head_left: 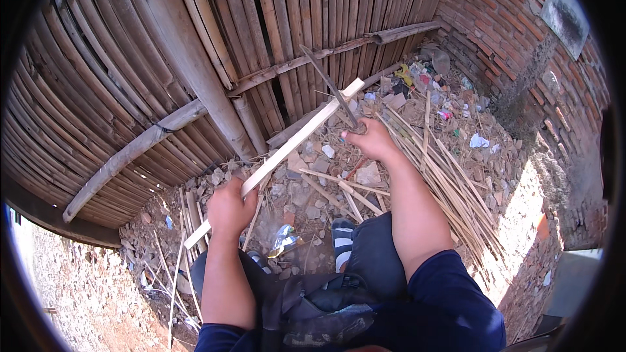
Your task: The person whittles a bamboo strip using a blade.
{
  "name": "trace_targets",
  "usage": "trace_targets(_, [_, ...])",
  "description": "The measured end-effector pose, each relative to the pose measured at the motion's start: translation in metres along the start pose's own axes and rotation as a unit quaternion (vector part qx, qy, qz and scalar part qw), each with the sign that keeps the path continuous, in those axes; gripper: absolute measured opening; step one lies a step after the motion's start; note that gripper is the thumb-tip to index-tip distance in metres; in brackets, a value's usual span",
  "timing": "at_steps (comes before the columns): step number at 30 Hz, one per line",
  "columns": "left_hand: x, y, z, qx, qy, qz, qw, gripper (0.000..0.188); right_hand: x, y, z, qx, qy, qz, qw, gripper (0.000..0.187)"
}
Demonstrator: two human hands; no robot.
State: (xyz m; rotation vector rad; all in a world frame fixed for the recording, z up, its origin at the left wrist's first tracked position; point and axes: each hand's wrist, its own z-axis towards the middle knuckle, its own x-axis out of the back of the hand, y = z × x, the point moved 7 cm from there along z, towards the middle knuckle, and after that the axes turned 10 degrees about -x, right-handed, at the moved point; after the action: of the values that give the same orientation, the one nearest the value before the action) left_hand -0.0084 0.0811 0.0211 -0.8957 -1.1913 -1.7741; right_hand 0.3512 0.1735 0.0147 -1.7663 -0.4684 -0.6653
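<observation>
My left hand (227, 210) is closed around the lower part of a long pale bamboo strip (288, 148). The strip slants up and away to the right, and its lower end sticks out below my fist. In my right hand (374, 140) is a long, dark-bladed knife (317, 66), its handle mostly hidden by my fingers. The blade points up and to the left and crosses the strip close to its far end. Whether the edge has cut into the strip is too small to tell.
Thin split strips (450, 186) lie in a pile on the right. Rubble and litter (368, 173) cover the ground, with crumpled foil (284, 240) by my feet. A bamboo wall (313, 13) stands ahead and left; a brick wall (502, 19) rises on the right.
</observation>
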Motion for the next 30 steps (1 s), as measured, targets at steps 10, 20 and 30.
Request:
trace_targets(10, [0.004, 0.0, -0.005, 0.023, 0.022, -0.041, 0.999, 0.032, -0.061, -0.064, -0.055, 0.142, -0.133, -0.228, 0.954, 0.05])
trace_targets(20, [0.005, 0.0, -0.003, 0.027, -0.007, -0.006, 1.0, 0.034, 0.003, -0.004, -0.005, 0.031, 0.061, -0.031, 0.997, 0.055])
trace_targets(30, [0.001, -0.009, -0.004, 0.02, 0.008, -0.008, 1.0, 0.033, -0.05, -0.051, -0.042, 0.128, -0.088, -0.26, 0.953, 0.04])
